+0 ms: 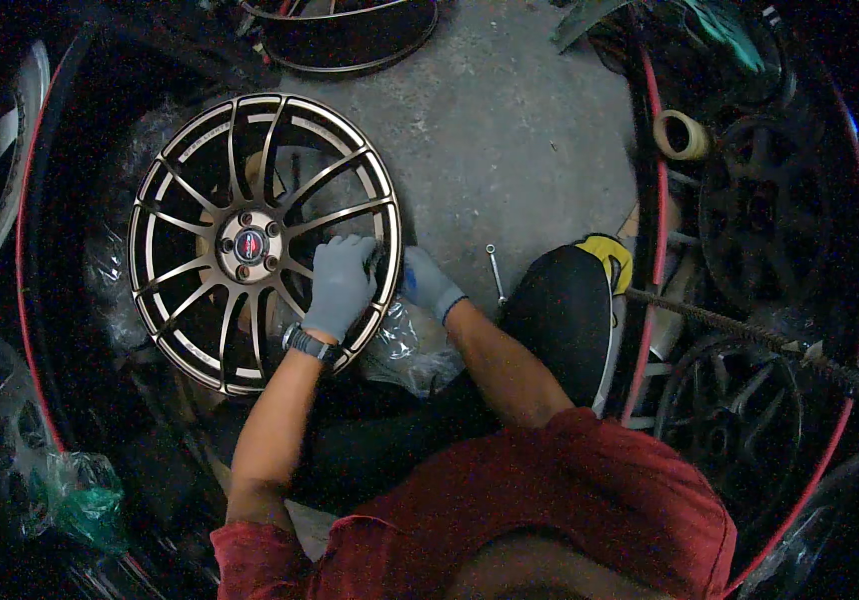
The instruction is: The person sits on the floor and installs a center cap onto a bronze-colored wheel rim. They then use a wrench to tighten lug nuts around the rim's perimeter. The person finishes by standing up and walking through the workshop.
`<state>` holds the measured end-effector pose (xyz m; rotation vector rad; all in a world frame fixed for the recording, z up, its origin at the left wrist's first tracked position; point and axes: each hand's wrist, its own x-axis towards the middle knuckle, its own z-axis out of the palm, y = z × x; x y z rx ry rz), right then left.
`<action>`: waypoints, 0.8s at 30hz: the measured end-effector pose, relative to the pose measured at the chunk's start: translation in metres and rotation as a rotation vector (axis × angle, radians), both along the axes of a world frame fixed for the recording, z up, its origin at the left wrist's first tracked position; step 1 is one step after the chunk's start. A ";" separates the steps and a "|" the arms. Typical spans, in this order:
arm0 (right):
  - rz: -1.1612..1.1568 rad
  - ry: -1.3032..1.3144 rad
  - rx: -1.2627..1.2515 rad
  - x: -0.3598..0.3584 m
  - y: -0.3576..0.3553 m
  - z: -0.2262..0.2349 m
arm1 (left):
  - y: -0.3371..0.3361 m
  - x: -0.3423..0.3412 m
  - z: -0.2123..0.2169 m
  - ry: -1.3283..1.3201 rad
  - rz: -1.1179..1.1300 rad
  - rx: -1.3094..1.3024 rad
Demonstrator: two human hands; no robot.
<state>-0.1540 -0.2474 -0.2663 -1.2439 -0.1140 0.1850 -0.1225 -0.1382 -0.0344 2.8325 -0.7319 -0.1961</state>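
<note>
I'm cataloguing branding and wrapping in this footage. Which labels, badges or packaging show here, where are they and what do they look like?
Hub badge: centre of the bronze multi-spoke wheel, small round, red and dark.
Clear plastic wrap: crumpled under the wheel's lower right edge, near the right hand.
Green plastic bag: lower left, crumpled.
No screens or signs.

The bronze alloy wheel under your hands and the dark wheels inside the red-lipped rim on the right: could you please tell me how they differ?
The bronze multi-spoke wheel is light and metallic; the dark wheels look black. The bronze wheel lies in the open, with the left hand on its spokes and the right hand at its edge; the dark wheels are untouched. The bronze wheel has many thin spokes; the dark ones fewer, thicker. Both lie face up.
</note>
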 end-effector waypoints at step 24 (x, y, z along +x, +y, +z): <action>0.071 0.744 0.812 0.007 -0.016 0.068 | 0.000 0.000 0.002 -0.030 -0.020 0.039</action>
